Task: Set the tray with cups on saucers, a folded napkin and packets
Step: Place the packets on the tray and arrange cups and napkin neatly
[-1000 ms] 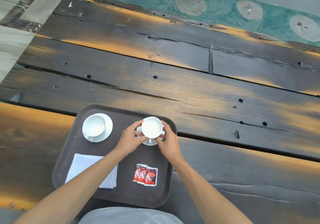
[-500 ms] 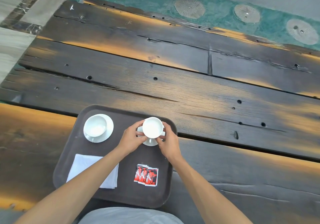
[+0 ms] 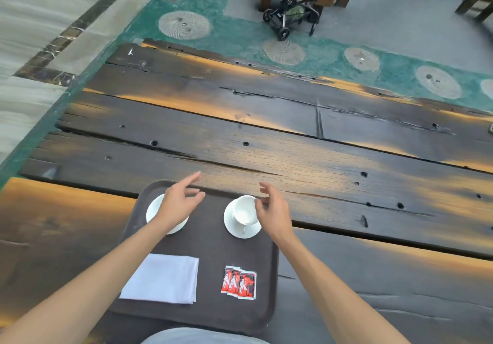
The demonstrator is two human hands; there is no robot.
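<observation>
Head view: both hands lifted off the cups above the set tray [image 3: 213,314].

Head view shows the left hand [image 3: 177,205] released, fingers spread, hovering over the tray's far left corner, where it hides most of the left cup and saucer [image 3: 153,210]. The right hand [image 3: 274,210] is released too, loosely curved just right of the right cup [image 3: 244,210], which sits on its saucer [image 3: 240,230] at the tray's far right; whether a fingertip touches the rim is hard to tell. The folded napkin [image 3: 162,278] lies near left on the tray, the packets [image 3: 238,282] near right. The tray rests on the wooden counter [image 3: 293,157]. Half a second earlier both hands gripped the right cup; now they have let go, and the camera has tilted up.
</observation>
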